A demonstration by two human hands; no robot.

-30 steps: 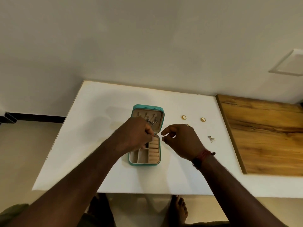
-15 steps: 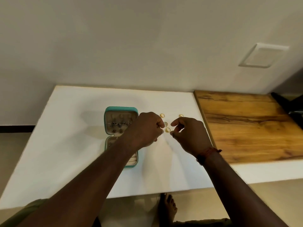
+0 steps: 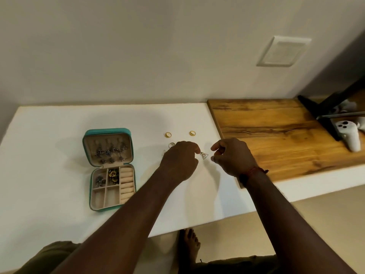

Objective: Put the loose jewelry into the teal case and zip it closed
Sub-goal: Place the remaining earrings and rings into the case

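Right of teal case [image 3: 107,133], pendant [image 3: 204,155] in pinch of left hand [image 3: 180,160] (right hand [image 3: 234,158] curled, grasp unclear).

Soft, even indoor light; wide-angle lens with edge distortion.
The white table [image 3: 49,135] is the brightest surface and shows no hard glare. Faint, diffuse shadows lie left of the teal case [image 3: 107,131] and on the table under the left hand [image 3: 180,160] and right hand [image 3: 234,157]. The wooden board [image 3: 276,131] carries a mild sheen. Straight edges skew toward the frame borders. Fine detail is soft: the pendant [image 3: 204,155] pinched by the left hand resolves only as a small blurred triangle.
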